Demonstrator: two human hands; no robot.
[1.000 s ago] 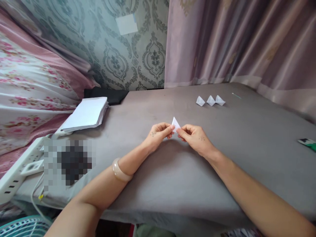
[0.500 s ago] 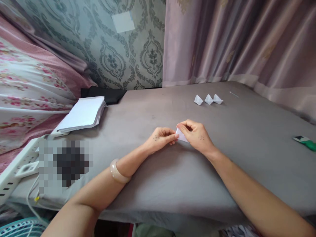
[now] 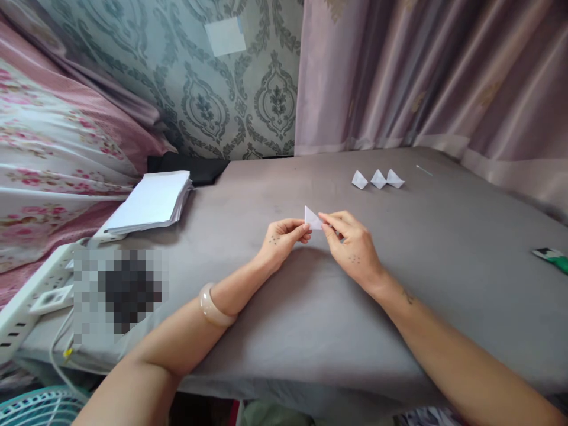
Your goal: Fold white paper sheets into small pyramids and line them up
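Observation:
A small folded paper triangle (image 3: pixel 313 219), white and flat, is held up over the grey cloth between both hands. My left hand (image 3: pixel 284 241) pinches its left lower corner between thumb and fingers. On the other side, my right hand (image 3: pixel 352 242) is closed on the right corner with thumb and forefinger. Beyond the hands, three folded white paper pieces stand in a row: one on the left (image 3: pixel 360 180), one in the middle (image 3: pixel 378 179) and one on the right (image 3: pixel 394 178), the last two nearly touching.
A stack of white paper (image 3: pixel 153 199) lies at the left, near a black folder (image 3: pixel 199 168). White power strips (image 3: pixel 39 293) with cables run along the left edge. A green object (image 3: pixel 554 258) sits at the far right, and a thin white stick (image 3: pixel 423 170) lies near the curtain.
Both hands have moved slightly up and left with the paper triangle. The right fingers have shifted from its top to its right corner, so its peak now shows.

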